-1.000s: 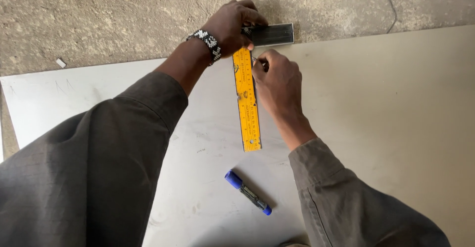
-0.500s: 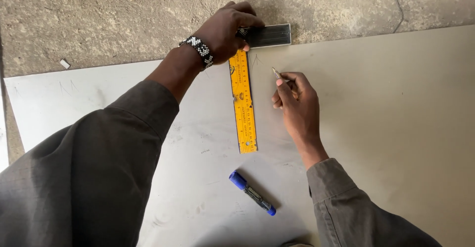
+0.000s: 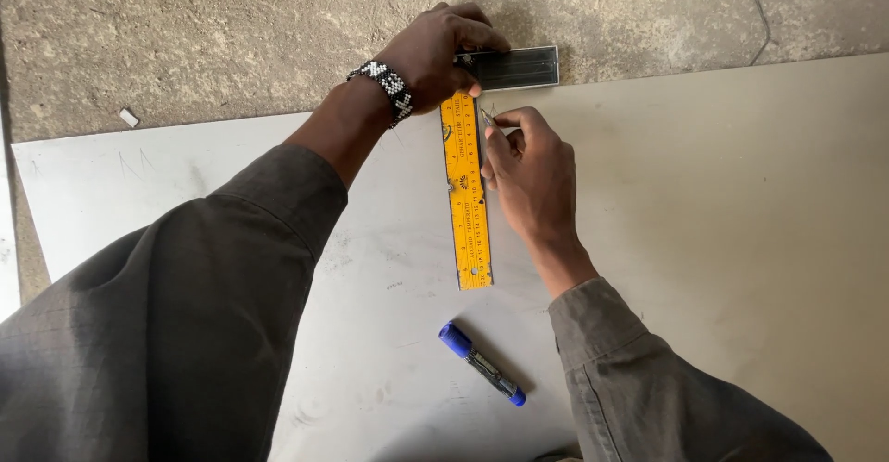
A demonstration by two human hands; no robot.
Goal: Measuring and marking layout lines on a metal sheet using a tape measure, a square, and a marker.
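Yellow square (image 3: 466, 193) pressed flat by left hand (image 3: 435, 50); right hand (image 3: 532, 170) pinching scriber (image 3: 487, 118)

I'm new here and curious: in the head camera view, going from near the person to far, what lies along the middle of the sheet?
Blue marker → yellow blade of the square → right hand with a thin scriber → left hand on the square's dark stock → concrete floor.

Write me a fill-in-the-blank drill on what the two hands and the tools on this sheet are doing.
1. The left hand presses on the dark stock of the try square, whose blade is coloured ____.
2. The right hand holds a thin scriber against the blade's ____ edge.
3. The marker lying on the pale sheet has a ____ cap.
4. The beaded bracelet sits on the ____ wrist.

Missing words: yellow; right; blue; left
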